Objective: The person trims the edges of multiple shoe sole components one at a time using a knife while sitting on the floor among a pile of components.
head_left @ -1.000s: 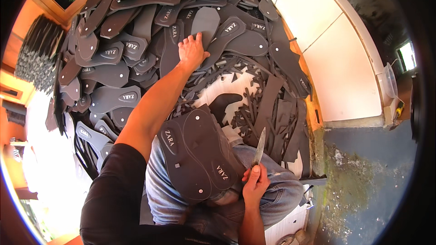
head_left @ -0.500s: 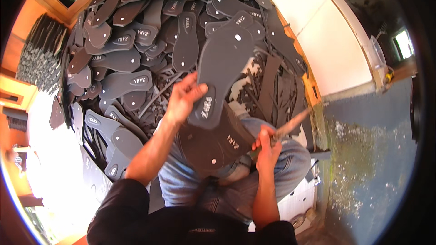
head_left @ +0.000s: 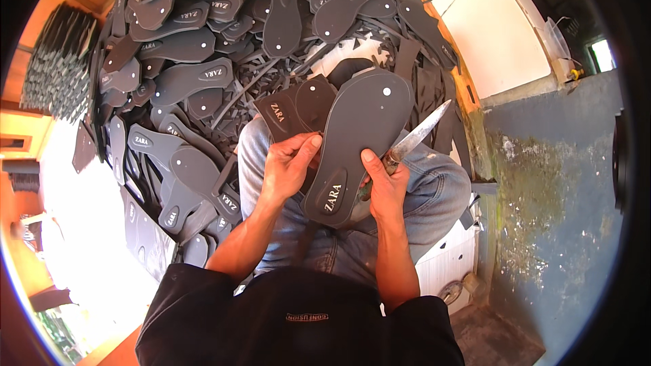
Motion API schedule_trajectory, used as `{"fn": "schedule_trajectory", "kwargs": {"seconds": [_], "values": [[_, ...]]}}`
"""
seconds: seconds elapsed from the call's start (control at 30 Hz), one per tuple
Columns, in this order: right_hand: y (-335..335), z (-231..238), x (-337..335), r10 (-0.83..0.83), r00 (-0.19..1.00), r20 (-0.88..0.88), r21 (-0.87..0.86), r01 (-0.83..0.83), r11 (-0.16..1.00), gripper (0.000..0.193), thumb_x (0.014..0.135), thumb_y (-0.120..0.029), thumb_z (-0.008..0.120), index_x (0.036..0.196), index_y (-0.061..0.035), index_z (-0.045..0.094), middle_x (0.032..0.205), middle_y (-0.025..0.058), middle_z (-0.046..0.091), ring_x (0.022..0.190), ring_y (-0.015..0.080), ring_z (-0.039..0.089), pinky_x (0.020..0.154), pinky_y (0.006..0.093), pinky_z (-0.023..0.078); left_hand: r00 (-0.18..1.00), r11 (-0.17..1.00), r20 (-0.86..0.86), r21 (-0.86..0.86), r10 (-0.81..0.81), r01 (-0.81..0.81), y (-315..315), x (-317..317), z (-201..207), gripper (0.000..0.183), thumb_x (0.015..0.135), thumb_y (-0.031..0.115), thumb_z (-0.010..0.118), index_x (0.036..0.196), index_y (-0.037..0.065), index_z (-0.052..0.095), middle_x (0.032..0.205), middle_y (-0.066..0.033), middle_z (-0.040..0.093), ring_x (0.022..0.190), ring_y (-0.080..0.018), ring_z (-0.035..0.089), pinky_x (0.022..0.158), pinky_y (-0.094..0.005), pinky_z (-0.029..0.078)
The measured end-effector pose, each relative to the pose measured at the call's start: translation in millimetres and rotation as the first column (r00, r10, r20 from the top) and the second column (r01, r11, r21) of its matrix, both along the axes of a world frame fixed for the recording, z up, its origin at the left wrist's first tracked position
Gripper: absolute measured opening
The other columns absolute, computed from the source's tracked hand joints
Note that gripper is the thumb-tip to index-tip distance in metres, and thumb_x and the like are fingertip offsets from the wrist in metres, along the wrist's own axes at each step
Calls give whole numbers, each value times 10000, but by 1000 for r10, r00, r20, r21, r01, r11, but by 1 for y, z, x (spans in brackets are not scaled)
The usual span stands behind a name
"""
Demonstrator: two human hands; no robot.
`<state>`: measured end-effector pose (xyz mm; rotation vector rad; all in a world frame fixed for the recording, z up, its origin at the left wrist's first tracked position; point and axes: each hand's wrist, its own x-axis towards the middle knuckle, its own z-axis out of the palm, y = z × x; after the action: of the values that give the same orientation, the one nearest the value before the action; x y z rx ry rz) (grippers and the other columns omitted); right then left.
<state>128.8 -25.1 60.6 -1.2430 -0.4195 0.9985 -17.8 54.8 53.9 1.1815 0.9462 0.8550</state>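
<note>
A dark grey shoe-shaped sole (head_left: 363, 122) with a white dot near its wide end stands tilted above my lap. The thumb of my right hand (head_left: 388, 186) presses on its face, while the fingers hold a knife (head_left: 420, 132) by its worn handle, blade pointing up and right. My left hand (head_left: 288, 169) is closed in a pinch right beside the sole's left edge; what lies between the fingertips is too small to make out. Behind the sole, partly hidden, a dark sheet (head_left: 288, 112) with sole outlines rests over my legs.
A large heap of similar soles (head_left: 183, 85) spreads ahead and to the left. Thin dark offcuts (head_left: 247, 98) lie among them. A stack of dark pieces (head_left: 60, 61) stands far left. A stained blue-grey wall (head_left: 542, 203) and a pale panel (head_left: 498, 34) bound the right side.
The sole has come down and nearer, from my left hand's hold to under my right thumb. My left hand has shifted to its edge. The knife's blade has swung up beside the sole.
</note>
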Motion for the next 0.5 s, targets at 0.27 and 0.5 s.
{"fn": "schedule_trajectory", "kwargs": {"seconds": [0.27,0.5], "values": [[-9,-8,5,-14,1000,-27,-29,13,999,186,841,-191,683,861,-13,633,710,-1,595,563,60,507,484,202,388,999,998,-35,-58,32,-34,-4,7,-6,176,879,154,612,840,-15,640,688,-25,618,581,-78,535,569,-220,436],[-15,-18,7,-31,997,-76,-34,29,999,186,843,-194,682,871,-18,631,717,-9,592,568,56,501,487,200,386,998,980,63,-200,15,-2,-7,7,-4,153,864,142,631,885,-9,636,729,-40,636,635,-98,579,590,-227,459]]}}
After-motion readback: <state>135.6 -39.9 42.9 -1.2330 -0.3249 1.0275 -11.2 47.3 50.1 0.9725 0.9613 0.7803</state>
